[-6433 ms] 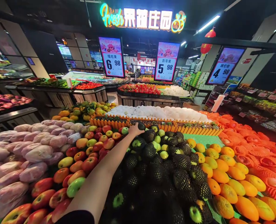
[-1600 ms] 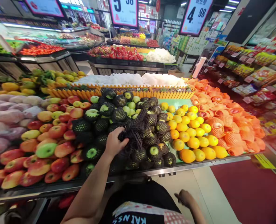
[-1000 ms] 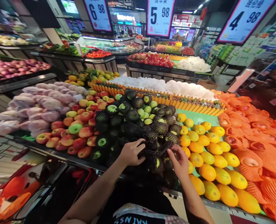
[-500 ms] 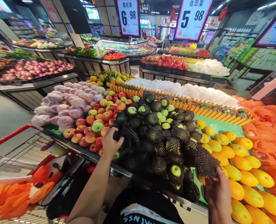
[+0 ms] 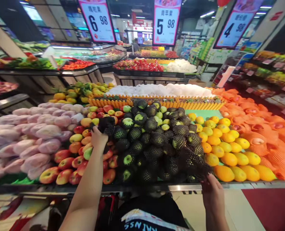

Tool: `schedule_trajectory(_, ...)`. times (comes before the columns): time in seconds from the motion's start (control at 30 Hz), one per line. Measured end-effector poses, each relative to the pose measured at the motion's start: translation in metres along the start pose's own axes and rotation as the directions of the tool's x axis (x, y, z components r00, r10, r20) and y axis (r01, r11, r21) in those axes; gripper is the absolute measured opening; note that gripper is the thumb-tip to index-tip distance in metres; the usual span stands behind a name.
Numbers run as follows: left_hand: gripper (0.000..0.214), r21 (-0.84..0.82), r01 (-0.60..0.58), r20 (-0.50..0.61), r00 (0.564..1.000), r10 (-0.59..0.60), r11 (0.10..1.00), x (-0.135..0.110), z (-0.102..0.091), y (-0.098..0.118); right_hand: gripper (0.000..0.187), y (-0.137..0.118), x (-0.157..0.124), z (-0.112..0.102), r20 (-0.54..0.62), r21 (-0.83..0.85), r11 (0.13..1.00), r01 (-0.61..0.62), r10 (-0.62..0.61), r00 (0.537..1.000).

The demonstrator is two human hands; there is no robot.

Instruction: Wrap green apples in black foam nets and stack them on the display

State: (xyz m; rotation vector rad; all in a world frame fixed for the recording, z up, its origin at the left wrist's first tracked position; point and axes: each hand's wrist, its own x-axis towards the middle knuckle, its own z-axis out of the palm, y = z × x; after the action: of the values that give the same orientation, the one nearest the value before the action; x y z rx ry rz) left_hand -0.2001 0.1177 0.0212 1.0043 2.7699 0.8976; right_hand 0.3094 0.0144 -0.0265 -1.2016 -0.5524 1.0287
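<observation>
My left hand [image 5: 99,138] is closed on a bunched black foam net [image 5: 106,125], held over the place where the red apples [image 5: 81,160] meet the net-wrapped green apples [image 5: 135,133]. At the front right, my right hand [image 5: 212,190] pinches the end of another black foam net [image 5: 195,164]. That net stretches over the near right part of the green apples, by the yellow oval fruit [image 5: 232,158]. Whether either net has fruit inside, I cannot tell. Most green apples sit in black nets, while a few bare ones [image 5: 159,116] show near the middle.
Pink bagged fruit [image 5: 36,138] is heaped on the left, and orange-netted fruit [image 5: 265,138] on the right. A yellow fence divider [image 5: 156,102] runs behind the apples, before white-wrapped fruit [image 5: 161,90]. The stand's metal edge [image 5: 181,187] lies close to my body. Price signs [image 5: 166,22] hang above.
The view has swung right, and the stand now lies straight ahead. My left hand has moved farther back over the apples with its net. My right hand still holds its net near the front edge.
</observation>
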Motion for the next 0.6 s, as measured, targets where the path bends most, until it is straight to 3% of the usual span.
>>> schedule_trajectory(0.1, 0.053, 0.068, -0.051, 0.148, 0.988, 0.041, 0.996, 0.007, 0.005, 0.0, 0.036, 0.006, -0.028, 0.008, -0.069, 0.046, 0.999, -0.024, 0.027, 0.997)
schedule_trajectory(0.3, 0.085, -0.018, -0.14, 0.161, 0.977, 0.141, 0.99, 0.031, -0.008, -0.01, 0.04, 0.005, -0.067, 0.029, -0.052, 0.044, 0.998, 0.044, -0.041, 0.998)
schedule_trajectory(0.43, 0.077, 0.014, -0.235, 0.172, 0.958, 0.229, 0.972, 0.043, -0.023, -0.025, 0.038, -0.001, -0.081, 0.044, -0.086, 0.006, 0.999, 0.043, -0.042, 0.995)
schedule_trajectory(0.53, 0.064, 0.046, -0.357, 0.11, 0.93, 0.35, 0.933, 0.027, -0.037, -0.032, 0.03, -0.002, -0.089, 0.056, -0.04, -0.003, 1.0, 0.021, -0.021, 0.999)
schedule_trajectory(0.6, 0.059, 0.023, -0.508, -0.012, 0.861, 0.508, 0.861, -0.002, -0.045, -0.029, 0.027, -0.001, -0.093, 0.065, -0.009, -0.012, 1.0, 0.006, -0.006, 1.0)
